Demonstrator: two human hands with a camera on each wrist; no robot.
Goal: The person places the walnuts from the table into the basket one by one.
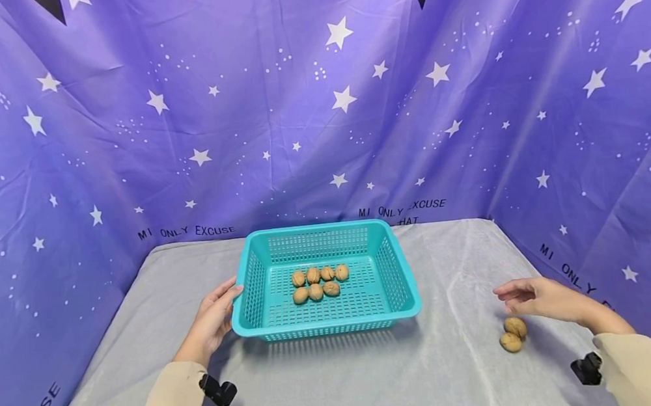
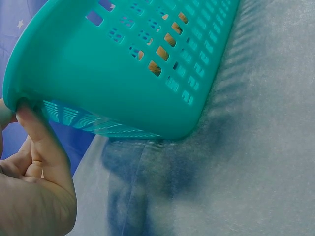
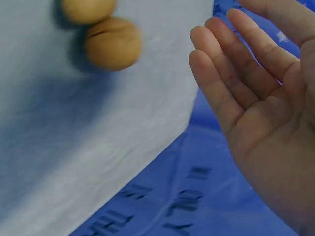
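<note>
A turquoise plastic basket (image 1: pixel 328 328) with perforated walls stands at the middle of the table, holding several walnuts (image 1: pixel 315 291) in two rows on its floor. At its left end my left hand (image 1: pixel 212 318) grips the rim; in the left wrist view the thumb (image 2: pixel 47 142) presses against the basket wall (image 2: pixel 98 73) just under that rim. Two loose walnuts (image 1: pixel 513 334) lie touching each other on the cloth at the right. Just above and beyond them hovers my right hand (image 1: pixel 543 299), fingers loosely extended. Its palm (image 3: pixel 268 128) shows bare in the right wrist view, apart from both walnuts (image 3: pixel 112 43).
A grey cloth (image 1: pixel 436 375) covers the table. Purple star-printed curtains (image 1: pixel 292 101) rise along the back and both sides, close behind the basket. A black wrist device (image 1: pixel 218 390) sits at each cuff.
</note>
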